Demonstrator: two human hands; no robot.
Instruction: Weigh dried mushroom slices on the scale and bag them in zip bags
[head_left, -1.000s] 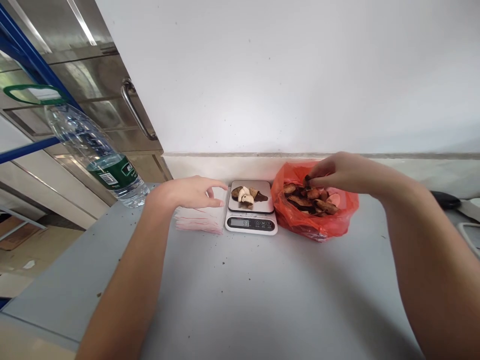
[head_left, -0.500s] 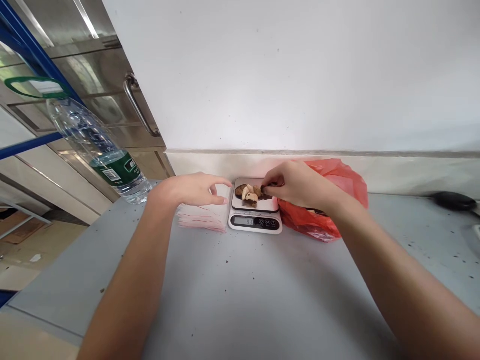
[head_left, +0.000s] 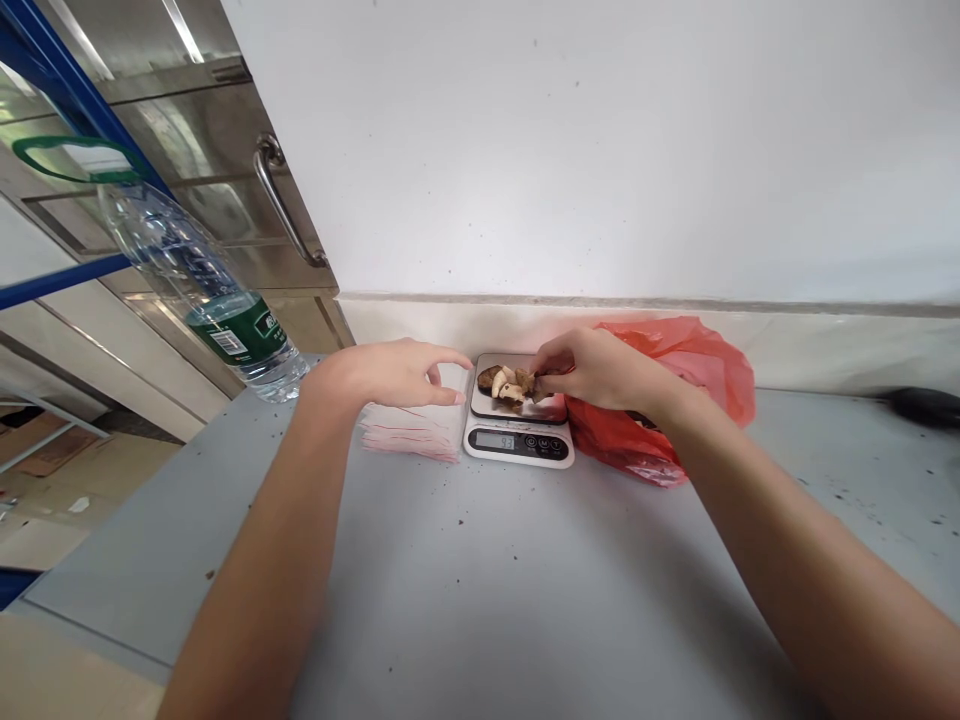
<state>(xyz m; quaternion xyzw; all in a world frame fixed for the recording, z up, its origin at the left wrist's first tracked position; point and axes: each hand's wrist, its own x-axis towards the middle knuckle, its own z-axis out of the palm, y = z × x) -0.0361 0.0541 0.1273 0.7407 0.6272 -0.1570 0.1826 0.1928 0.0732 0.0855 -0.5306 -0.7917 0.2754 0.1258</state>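
Moved from red bag (head_left: 679,370), right hand (head_left: 592,368) fingers pinch mushroom pieces (head_left: 514,383) over scale (head_left: 518,425); left hand (head_left: 394,373) spread.

Both arms reach forward; left hand (head_left: 390,372) lies flat, right hand (head_left: 592,368) fingers pinched.

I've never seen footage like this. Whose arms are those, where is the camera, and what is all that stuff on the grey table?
No machine here: a person wears a camera on the head, looking down at their own two bare arms. The left hand rests on a stack of small clear bags. The right hand pinches a dark piece over the kitchen scale, where dried mushroom pieces lie on the weighing plate. Behind that wrist sits a red plastic bag. A water bottle stands at the left on the grey table.
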